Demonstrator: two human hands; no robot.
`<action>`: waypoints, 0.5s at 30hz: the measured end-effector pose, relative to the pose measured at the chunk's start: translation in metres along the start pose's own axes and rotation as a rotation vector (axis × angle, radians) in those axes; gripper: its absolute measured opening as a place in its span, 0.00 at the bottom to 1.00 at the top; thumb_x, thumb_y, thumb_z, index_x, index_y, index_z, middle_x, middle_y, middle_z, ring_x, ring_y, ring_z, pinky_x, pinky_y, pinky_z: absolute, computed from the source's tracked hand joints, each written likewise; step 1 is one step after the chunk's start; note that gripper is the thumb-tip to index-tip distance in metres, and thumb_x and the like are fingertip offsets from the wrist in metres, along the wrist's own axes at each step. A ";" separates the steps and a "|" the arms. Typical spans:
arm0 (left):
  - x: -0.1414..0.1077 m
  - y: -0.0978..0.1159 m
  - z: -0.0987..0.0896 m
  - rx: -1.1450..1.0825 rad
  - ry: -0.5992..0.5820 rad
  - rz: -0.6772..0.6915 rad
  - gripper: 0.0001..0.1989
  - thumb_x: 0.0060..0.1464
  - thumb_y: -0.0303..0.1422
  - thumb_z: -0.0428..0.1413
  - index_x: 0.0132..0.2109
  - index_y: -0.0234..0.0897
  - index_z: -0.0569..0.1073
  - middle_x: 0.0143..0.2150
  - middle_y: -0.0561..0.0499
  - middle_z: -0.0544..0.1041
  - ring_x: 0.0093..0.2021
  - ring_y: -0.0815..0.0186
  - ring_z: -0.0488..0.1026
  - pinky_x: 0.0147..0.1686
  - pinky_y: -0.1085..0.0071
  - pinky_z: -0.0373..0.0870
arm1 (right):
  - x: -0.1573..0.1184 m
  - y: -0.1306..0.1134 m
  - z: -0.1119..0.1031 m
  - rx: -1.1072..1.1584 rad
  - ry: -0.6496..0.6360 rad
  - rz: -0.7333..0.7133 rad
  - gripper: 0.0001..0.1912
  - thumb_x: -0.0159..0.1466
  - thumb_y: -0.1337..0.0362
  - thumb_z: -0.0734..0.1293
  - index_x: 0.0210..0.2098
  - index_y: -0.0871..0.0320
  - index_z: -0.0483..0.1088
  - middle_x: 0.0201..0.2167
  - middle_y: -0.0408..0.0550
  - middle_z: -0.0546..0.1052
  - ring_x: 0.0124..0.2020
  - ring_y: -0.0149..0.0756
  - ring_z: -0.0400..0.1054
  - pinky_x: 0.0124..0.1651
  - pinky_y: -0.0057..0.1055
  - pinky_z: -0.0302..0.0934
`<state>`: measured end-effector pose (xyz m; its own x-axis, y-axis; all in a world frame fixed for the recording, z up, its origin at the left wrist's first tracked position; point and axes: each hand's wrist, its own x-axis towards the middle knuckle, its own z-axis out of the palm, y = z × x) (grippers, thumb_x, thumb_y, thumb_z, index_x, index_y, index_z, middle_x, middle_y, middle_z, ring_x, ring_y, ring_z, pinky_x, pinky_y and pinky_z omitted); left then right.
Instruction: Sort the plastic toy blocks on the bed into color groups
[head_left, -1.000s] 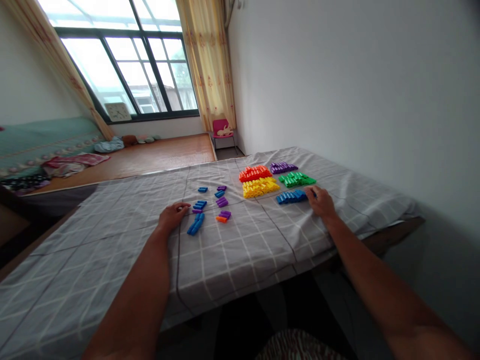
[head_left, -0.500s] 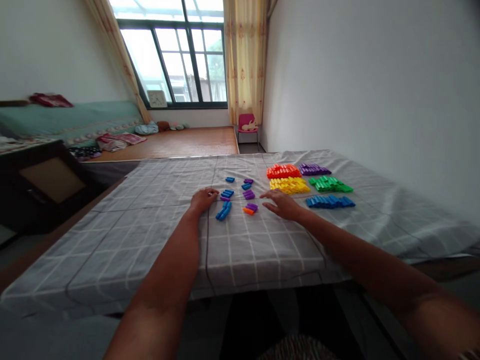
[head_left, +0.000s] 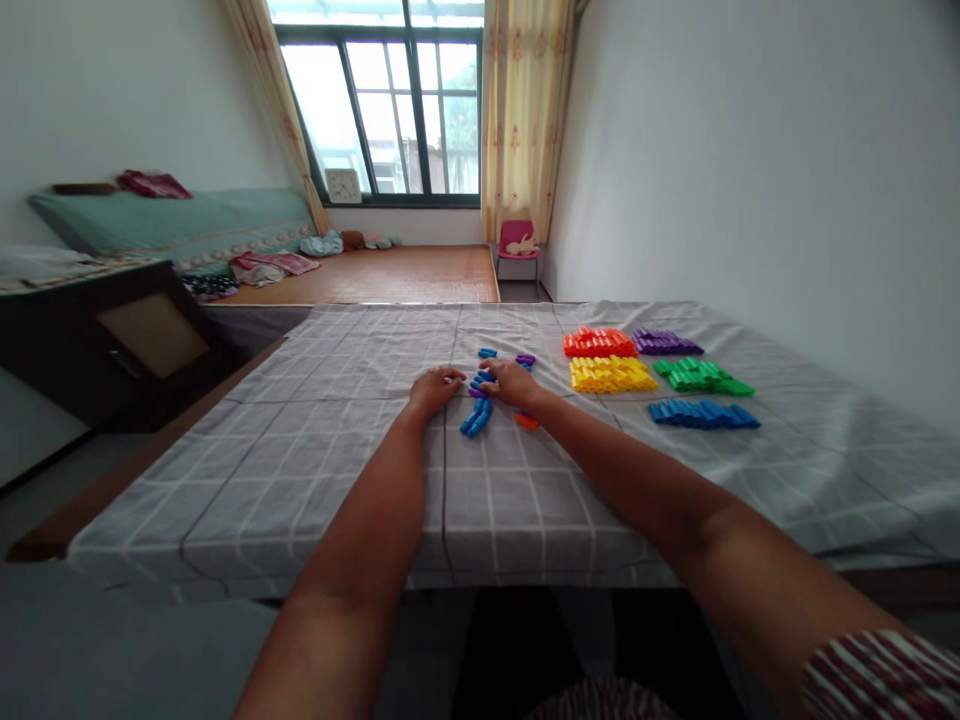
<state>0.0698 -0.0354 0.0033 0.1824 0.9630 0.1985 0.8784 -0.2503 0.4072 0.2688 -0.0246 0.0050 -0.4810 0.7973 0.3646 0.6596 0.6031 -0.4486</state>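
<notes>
My left hand (head_left: 437,389) rests on the grey checked cloth, just left of the small blue pieces, its fingers curled a little and apart, with nothing seen in them. Over the middle of the small pieces is my right hand (head_left: 511,384), thumb and fingers apart, its fingertips at the blue pieces (head_left: 482,378) and a purple piece (head_left: 477,393). More blue pieces (head_left: 476,417) lie nearer me. One blue piece (head_left: 487,353) and a purple piece (head_left: 526,359) lie beyond. An orange piece (head_left: 527,421) shows below my right wrist, which hides others.
On the right of the cloth (head_left: 360,440) lie piles of red (head_left: 600,342), purple (head_left: 667,342), yellow (head_left: 613,375), green (head_left: 703,377) and blue (head_left: 703,414) pieces. A dark cabinet (head_left: 112,330) stands at the left, a pink chair (head_left: 517,240) at the back.
My right hand has moved left from beside the purple and orange pieces onto the blue pieces near my left hand. The whole view has shifted, so the scene sits further right.
</notes>
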 end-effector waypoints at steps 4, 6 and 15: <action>-0.002 0.002 -0.003 0.003 -0.002 -0.008 0.17 0.57 0.38 0.50 0.46 0.41 0.79 0.47 0.49 0.79 0.45 0.61 0.74 0.44 0.69 0.68 | -0.018 0.003 -0.026 0.082 0.113 0.052 0.13 0.55 0.66 0.72 0.41 0.56 0.72 0.40 0.47 0.76 0.36 0.34 0.72 0.43 0.34 0.67; -0.002 0.002 -0.004 0.000 -0.002 -0.011 0.17 0.56 0.38 0.50 0.46 0.41 0.79 0.46 0.49 0.80 0.43 0.61 0.75 0.44 0.69 0.68 | -0.038 0.011 -0.048 0.170 0.165 0.079 0.10 0.56 0.64 0.71 0.38 0.55 0.73 0.37 0.46 0.77 0.34 0.33 0.72 0.41 0.34 0.68; 0.006 -0.006 -0.002 0.104 -0.018 -0.022 0.19 0.57 0.42 0.48 0.48 0.45 0.78 0.45 0.51 0.80 0.44 0.61 0.75 0.42 0.70 0.68 | -0.204 0.141 -0.187 0.220 0.868 0.482 0.21 0.52 0.53 0.70 0.39 0.61 0.73 0.36 0.53 0.79 0.36 0.39 0.73 0.42 0.38 0.68</action>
<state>0.0643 -0.0286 0.0041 0.1695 0.9701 0.1739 0.9233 -0.2180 0.3162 0.5678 -0.1072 0.0201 0.4512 0.7161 0.5326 0.5093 0.2835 -0.8126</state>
